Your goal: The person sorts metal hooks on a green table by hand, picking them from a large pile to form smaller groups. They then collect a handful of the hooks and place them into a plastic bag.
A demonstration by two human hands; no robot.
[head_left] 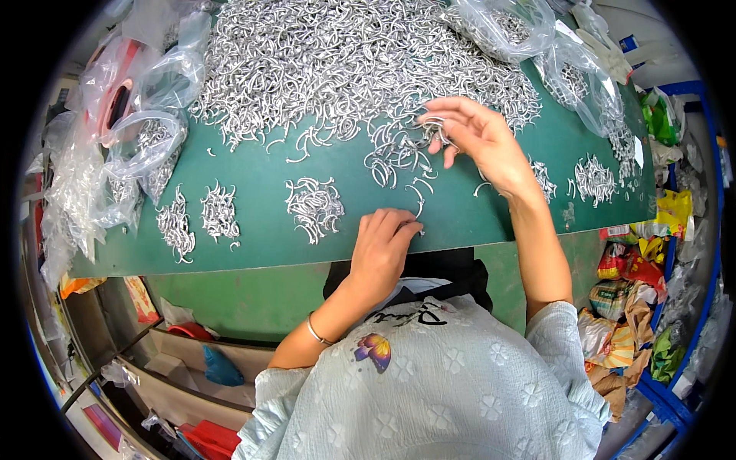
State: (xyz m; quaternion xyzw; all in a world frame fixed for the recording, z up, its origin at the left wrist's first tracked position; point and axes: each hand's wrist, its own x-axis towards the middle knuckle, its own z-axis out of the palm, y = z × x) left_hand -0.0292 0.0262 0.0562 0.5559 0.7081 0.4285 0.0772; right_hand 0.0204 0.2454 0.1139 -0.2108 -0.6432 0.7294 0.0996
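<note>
Heaps of curved metal pieces (337, 61) filled the far side of the green table (257, 169), spilling toward the person. Across from me, the right hand (477, 142) hung over the near fringe of that spread, fingers loosely curled, with a few pieces caught between them and the thumb; how many, I couldn't tell. The left hand (386, 239) was by the table's near edge, its fingers bent close together beside a short string of loose pieces (418, 201). Whether it gripped any, I couldn't tell. To its left sat a small pile (314, 208), with two narrower piles (220, 213) farther left. Another little pile (594, 182) lay beyond the right forearm. Clear plastic bags (157, 130) slumped along the table's left end.
</note>
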